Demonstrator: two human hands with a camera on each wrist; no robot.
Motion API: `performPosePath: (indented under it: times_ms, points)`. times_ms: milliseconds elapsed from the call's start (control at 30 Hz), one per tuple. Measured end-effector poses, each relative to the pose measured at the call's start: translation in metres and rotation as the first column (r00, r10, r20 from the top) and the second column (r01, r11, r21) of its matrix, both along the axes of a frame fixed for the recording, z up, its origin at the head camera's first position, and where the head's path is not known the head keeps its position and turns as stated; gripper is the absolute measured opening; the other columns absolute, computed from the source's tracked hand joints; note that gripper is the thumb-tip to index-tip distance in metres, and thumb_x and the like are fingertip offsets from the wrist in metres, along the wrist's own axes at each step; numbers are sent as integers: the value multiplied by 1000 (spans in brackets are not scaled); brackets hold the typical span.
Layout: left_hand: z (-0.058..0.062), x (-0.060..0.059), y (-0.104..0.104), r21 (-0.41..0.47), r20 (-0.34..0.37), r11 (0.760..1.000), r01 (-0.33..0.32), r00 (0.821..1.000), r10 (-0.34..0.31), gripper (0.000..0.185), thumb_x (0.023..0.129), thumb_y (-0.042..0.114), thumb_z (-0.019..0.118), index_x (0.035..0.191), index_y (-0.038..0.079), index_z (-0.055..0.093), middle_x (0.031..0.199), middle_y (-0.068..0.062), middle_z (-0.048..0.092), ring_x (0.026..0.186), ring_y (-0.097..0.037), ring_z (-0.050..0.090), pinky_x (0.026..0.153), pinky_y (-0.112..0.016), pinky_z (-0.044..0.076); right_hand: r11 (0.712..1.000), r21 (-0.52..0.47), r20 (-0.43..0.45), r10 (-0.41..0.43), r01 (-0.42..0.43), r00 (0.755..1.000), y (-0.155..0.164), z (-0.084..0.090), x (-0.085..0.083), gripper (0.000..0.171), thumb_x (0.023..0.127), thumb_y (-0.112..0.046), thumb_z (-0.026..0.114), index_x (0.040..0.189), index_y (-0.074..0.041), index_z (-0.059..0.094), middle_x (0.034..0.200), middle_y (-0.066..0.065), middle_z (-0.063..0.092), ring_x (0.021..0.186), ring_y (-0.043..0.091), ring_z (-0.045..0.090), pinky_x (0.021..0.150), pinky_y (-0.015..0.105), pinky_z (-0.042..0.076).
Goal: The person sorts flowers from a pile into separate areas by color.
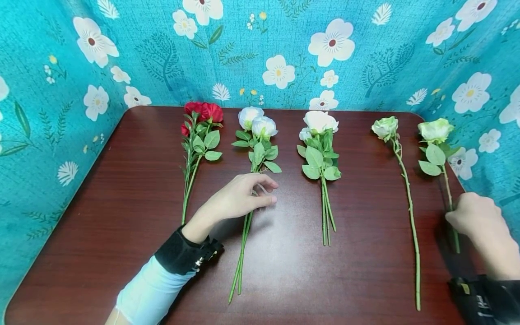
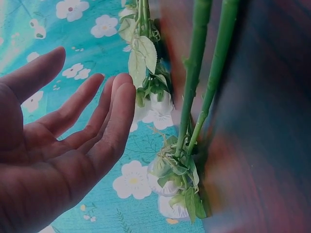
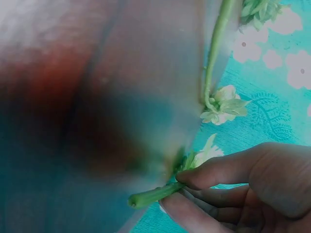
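At the table's right edge my right hand [image 1: 481, 221] pinches the stem of a pale green rose [image 1: 436, 131]; the right wrist view shows thumb and fingers around the stem [image 3: 150, 196] near its cut end. A second pale green rose [image 1: 385, 128] with a long bare stem lies just left of it. My left hand [image 1: 241, 194] hovers over the stems of the pale blue flowers [image 1: 257, 122], fingers loosely bent and holding nothing. In the left wrist view, those green stems [image 2: 194, 82] stand apart from the fingers [image 2: 121, 116].
White roses [image 1: 321, 122] with leafy stems lie in the middle of the dark wooden table [image 1: 284, 280]. Red flowers [image 1: 205, 112] lie to the left, their stems passing near my left wrist. Blue floral cloth [image 1: 243, 54] hangs behind and around the table.
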State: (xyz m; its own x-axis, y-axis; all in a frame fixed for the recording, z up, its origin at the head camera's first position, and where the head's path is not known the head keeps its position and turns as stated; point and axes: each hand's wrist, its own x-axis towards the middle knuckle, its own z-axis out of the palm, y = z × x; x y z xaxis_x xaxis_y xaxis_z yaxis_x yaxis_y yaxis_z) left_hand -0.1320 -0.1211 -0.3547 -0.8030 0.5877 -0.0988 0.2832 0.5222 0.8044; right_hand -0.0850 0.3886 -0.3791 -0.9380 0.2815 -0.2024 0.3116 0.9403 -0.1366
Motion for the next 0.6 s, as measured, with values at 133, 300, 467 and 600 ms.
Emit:
performPosePath:
  times_ms: [133, 300, 467, 600]
  points:
    - [1, 0, 0, 5, 12, 1000, 5, 1000, -5, 34, 98, 22, 72, 128, 8, 68, 118, -6, 70, 99, -14, 65, 81, -35, 54, 1000, -10, -37, 12, -12, 999, -2, 1, 2, 32, 81, -1, 59, 53, -6, 45, 54, 10, 44, 55, 32, 47, 56, 46, 39]
    - [2, 0, 1, -9, -1, 1000, 5, 1000, -5, 34, 98, 23, 73, 128, 9, 69, 117, -2, 70, 99, -13, 64, 81, -34, 54, 997, -12, -113, 70, -72, 991, -7, 3, 3, 34, 81, -1, 58, 50, -10, 46, 51, 2, 42, 54, 29, 43, 52, 41, 35]
    - [2, -1, 3, -13, -11, 1000, 4, 1000, -4, 32, 98, 23, 73, 127, 10, 69, 118, -2, 70, 99, -13, 64, 81, -34, 54, 995, -17, -172, 96, -100, 980, -18, 12, 0, 20, 84, -2, 59, 64, 3, 60, 56, 8, 52, 56, 31, 48, 51, 49, 43]
    - [2, -2, 5, -3, -14, 1000, 9, 1000, -9, 31, 98, 22, 72, 126, 10, 69, 123, -6, 69, 100, -13, 64, 83, -34, 54, 992, -44, -214, 102, -114, 972, -35, 20, -3, 18, 85, -1, 59, 82, 16, 62, 64, 19, 59, 58, 34, 54, 57, 57, 47]
